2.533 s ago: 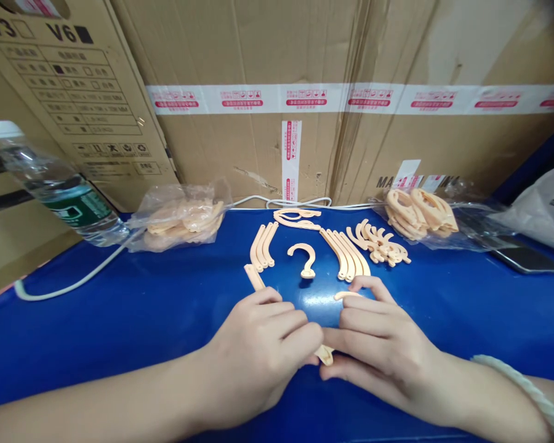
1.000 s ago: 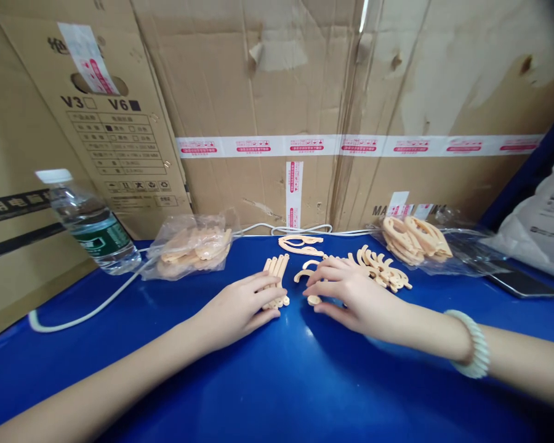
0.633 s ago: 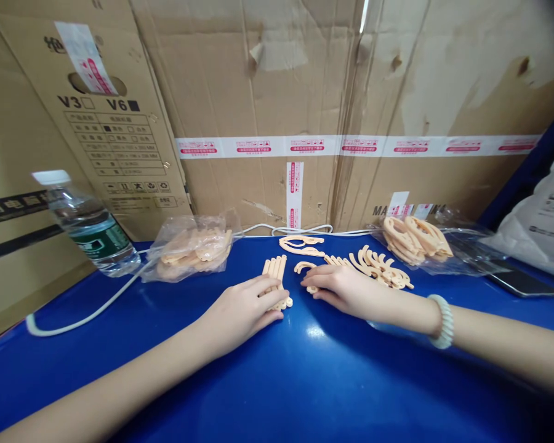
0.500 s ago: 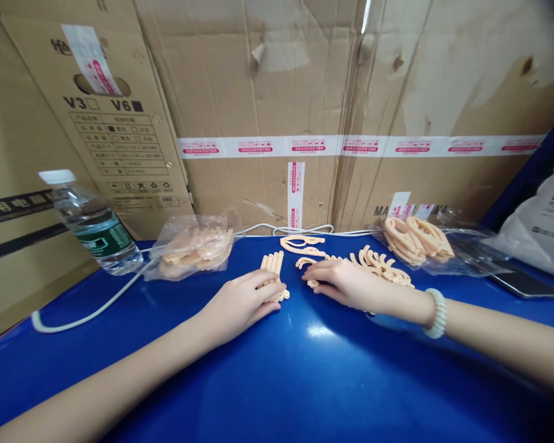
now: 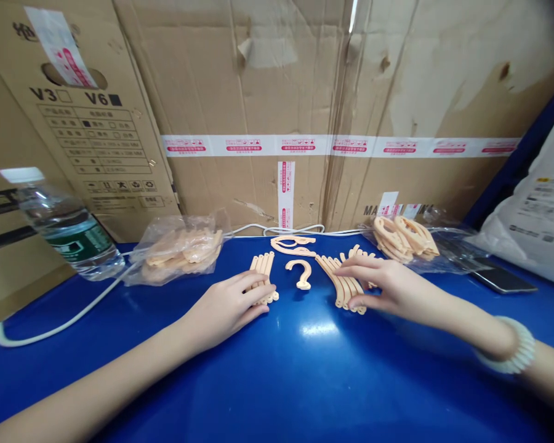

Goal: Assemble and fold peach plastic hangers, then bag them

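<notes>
Strips of smooth, peach plastic lie in a small row [image 5: 261,269] under the person's left hand [image 5: 233,304]. The left fingers are loosely bent over the low ends of the row, with the thumb a bit apart, so they rest on it and do not pinch one strip. The right hand [image 5: 373,286] is spread, its fingers and thumb apart, across a second row [image 5: 338,287] of curved strips, with the thumb near the low ends. Each hand seems to be laid that way to keep its row neat and the strips side by side.

Between the two rows sits a hook [image 5: 308,271], bent like a question mark, with a wide foot at the bottom. It touches neither hand. Its spot in the middle seems picked so that both hands can get to it. At the back lies a folded hanger [image 5: 298,251], long and thin with a loop. More small curved pieces [image 5: 357,252] lie in a heap behind the right hand, but the hand hides part of them, so I cannot tell their full shape.

Two clear, crinkly bags, a left bag [image 5: 180,251] and a right bag [image 5: 404,239], hold more peach parts. The table [image 5: 277,381] is shiny blue, and a wall of stiff brown cardboard [image 5: 231,178] stands behind it.
</notes>
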Tool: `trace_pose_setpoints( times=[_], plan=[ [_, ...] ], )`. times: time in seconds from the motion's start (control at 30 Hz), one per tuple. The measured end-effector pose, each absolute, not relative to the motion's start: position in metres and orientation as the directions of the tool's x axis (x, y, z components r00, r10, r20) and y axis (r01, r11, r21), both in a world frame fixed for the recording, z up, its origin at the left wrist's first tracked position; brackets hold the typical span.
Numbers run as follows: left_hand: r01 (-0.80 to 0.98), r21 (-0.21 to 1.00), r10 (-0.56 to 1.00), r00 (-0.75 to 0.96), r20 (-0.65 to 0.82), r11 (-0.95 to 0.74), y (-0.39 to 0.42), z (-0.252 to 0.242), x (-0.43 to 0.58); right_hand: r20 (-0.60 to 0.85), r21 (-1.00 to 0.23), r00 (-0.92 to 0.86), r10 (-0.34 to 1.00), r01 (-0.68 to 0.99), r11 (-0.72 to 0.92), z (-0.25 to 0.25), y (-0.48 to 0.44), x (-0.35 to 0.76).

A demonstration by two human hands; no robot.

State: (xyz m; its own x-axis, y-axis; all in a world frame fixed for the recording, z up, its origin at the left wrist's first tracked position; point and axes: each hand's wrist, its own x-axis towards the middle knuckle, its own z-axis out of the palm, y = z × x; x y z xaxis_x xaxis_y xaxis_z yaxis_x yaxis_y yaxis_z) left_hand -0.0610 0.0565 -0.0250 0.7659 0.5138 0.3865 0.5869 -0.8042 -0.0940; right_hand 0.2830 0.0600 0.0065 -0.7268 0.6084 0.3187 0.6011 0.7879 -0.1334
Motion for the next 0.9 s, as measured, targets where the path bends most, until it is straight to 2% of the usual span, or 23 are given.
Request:
trace_pose_setpoints(
  times=[0.17, 0.3, 0.57, 0.63, 0.8, 0.9],
  plan=[
    [0.579, -0.122, 0.489, 0.768, 0.414, -0.806, 0.058, -0.027, -0.061, 0.242, 0.026, -0.749, 0.616, 0.640, 0.768, -0.005, 0.046, 0.273],
    [0.574, -0.131, 0.467, 0.760, 0.452, -0.808, 0.059, -0.028, -0.062, 0.217, 0.040, -0.763, 0.609, 0.630, 0.775, -0.011, 0.050, 0.269],
    [0.556, -0.134, 0.440, 0.763, 0.473, -0.820, 0.061, -0.032, -0.063, 0.302, 0.048, -0.762, 0.573, 0.613, 0.789, -0.021, 0.061, 0.271],
    [0.557, -0.142, 0.439, 0.765, 0.470, -0.818, 0.061, -0.032, -0.063, 0.312, 0.026, -0.757, 0.574, 0.611, 0.792, -0.019, 0.060, 0.271],
    [0.558, -0.125, 0.446, 0.760, 0.472, -0.820, 0.061, -0.033, -0.063, 0.390, -0.137, -0.685, 0.615, 0.617, 0.775, -0.003, 0.061, 0.287],
    [0.561, -0.124, 0.453, 0.762, 0.463, -0.818, 0.062, -0.033, -0.063, 0.413, -0.157, -0.662, 0.626, 0.625, 0.765, 0.011, 0.071, 0.311]
  ],
)
